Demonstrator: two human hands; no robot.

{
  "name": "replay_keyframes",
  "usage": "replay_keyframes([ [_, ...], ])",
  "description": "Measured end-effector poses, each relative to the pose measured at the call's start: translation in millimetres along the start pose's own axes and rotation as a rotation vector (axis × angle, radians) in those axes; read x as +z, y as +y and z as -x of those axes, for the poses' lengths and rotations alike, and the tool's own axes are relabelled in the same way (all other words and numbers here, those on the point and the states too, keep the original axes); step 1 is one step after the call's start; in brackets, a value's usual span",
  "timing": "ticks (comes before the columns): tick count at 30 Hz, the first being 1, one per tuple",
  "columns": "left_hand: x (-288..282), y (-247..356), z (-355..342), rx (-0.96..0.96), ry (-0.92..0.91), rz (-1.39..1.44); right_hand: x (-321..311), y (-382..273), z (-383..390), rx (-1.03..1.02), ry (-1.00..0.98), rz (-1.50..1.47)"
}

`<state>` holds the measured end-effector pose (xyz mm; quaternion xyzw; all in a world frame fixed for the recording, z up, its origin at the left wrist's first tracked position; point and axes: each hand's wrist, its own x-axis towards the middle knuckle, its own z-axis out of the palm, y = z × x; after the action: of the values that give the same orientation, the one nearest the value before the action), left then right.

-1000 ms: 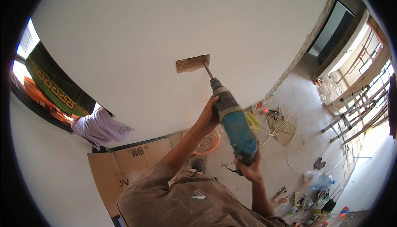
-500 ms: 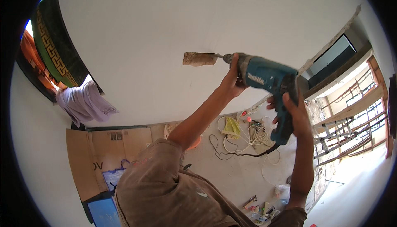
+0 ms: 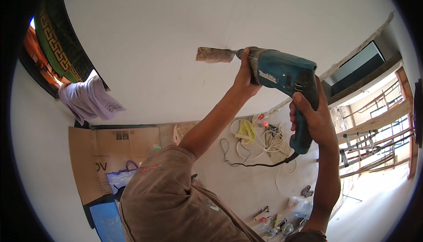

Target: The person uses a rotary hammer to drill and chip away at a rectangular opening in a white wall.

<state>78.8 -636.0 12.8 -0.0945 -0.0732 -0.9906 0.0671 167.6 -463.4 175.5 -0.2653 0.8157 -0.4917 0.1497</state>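
A teal and black rotary hammer drill [image 3: 282, 72] is held up near the white wall [image 3: 154, 30], its bit reaching the right end of a rough rectangular cut [image 3: 213, 55] where bare brown material shows. My left hand [image 3: 245, 78] is closed round the drill's front collar, the arm stretched up from below. My right hand [image 3: 313, 118] grips the rear handle, from which a black cord hangs and runs down toward the floor.
A lavender cloth [image 3: 88, 101] hangs at the left opening beside green fabric [image 3: 59, 39]. Below lie cardboard [image 3: 123, 147], a blue board [image 3: 103, 222], coiled cables [image 3: 266, 143] and scattered tools [image 3: 277, 224]. Wooden scaffolding and a metal ladder [image 3: 361, 140] stand at the right.
The drill has swung from pointing up-left to lying more level, raised with both hands, its handle now hanging on the right. Over the last half second it has risen slightly further.
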Motion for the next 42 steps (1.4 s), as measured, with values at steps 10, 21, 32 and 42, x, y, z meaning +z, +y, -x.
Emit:
replay_keyframes([
  [10, -45.9, -10.4, 29.6, -0.139, 0.061, -0.149, 38.2, 110.2, 46.5, -0.007, 0.119, -0.177],
  [21, -89.3, -24.1, 118.6, -0.205, 0.304, -0.418, 131.1, 193.7, 139.0, -0.036, 0.2, -0.5],
  [32, -106.6, 23.1, 107.6, -0.221, 0.271, -0.317, 167.6, 156.1, 100.2, -0.194, 0.139, -0.218],
  [42, -160.0, 61.8, 127.1, -0.34, -0.007, -0.032, 238.5, 180.9, 103.2, -0.146, 0.046, -0.073],
])
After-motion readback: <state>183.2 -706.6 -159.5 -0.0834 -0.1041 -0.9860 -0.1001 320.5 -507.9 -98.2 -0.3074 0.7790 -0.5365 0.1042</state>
